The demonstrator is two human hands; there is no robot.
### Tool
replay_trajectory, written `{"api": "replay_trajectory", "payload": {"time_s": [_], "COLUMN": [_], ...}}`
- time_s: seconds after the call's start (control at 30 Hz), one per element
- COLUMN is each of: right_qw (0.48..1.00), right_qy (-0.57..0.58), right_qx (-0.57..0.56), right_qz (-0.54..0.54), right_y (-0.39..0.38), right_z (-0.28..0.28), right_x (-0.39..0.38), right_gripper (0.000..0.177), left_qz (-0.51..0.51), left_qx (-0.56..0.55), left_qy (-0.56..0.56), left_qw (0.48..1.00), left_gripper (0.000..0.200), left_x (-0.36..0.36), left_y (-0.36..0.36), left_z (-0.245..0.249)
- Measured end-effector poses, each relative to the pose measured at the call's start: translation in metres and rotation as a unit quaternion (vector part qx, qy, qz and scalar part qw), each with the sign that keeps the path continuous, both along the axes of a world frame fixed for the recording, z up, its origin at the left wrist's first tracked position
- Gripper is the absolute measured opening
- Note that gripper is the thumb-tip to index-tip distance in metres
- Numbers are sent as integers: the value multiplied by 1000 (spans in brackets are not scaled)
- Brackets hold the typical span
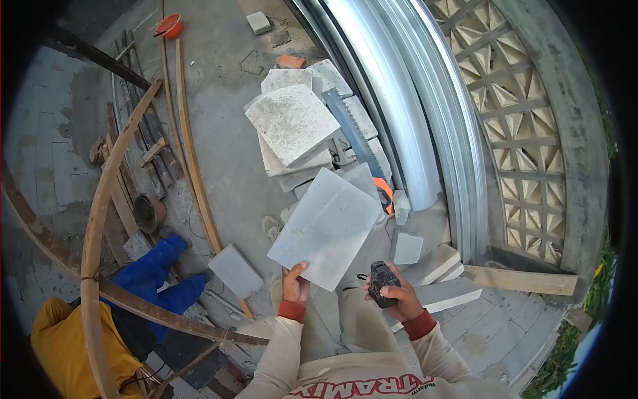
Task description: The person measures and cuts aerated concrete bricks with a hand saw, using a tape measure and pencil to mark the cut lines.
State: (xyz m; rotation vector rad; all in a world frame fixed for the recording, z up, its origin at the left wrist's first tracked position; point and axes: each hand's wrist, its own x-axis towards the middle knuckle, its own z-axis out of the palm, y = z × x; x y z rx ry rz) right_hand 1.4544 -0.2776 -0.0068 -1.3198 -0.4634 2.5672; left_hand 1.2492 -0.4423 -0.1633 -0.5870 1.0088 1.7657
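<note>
My left hand grips the lower corner of a flat grey block, thumb on top. The block is tilted above the floor in front of my legs. In my right hand is a black handheld device, perhaps a tape measure, with the thumb across it. Beyond the held block lies a stack of pale blocks. A saw with an orange handle rests along the right side of that stack.
Long metal sheets curve along the right beside a patterned block wall. Cut blocks lie near my right hand. A person in yellow and blue is at lower left behind wooden poles. An orange bucket stands far back.
</note>
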Motion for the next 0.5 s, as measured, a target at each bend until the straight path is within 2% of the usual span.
{"api": "replay_trajectory", "payload": {"time_s": [0.13,0.2,0.3,0.37,0.4,0.5], "right_qw": [998,994,984,978,975,927], "right_qy": [-57,-100,-146,-164,-168,-207], "right_qx": [18,35,69,87,97,192], "right_qz": [-5,9,78,97,111,247], "right_y": [-9,-14,-13,-15,-13,5], "right_z": [-23,-34,-44,-53,-57,-36], "right_x": [35,42,43,45,41,8], "right_gripper": [73,74,76,74,74,74], "left_qz": [-95,-163,-229,-302,-306,-317], "left_qx": [-25,-27,-25,-66,-83,-134], "left_qy": [14,71,85,48,78,167], "left_qw": [995,984,969,950,945,924], "left_gripper": [79,74,74,87,85,80], "left_x": [-4,-21,-60,-96,-102,-114], "left_y": [4,1,-1,11,17,29], "left_z": [-39,-53,-67,-56,-55,-52]}}
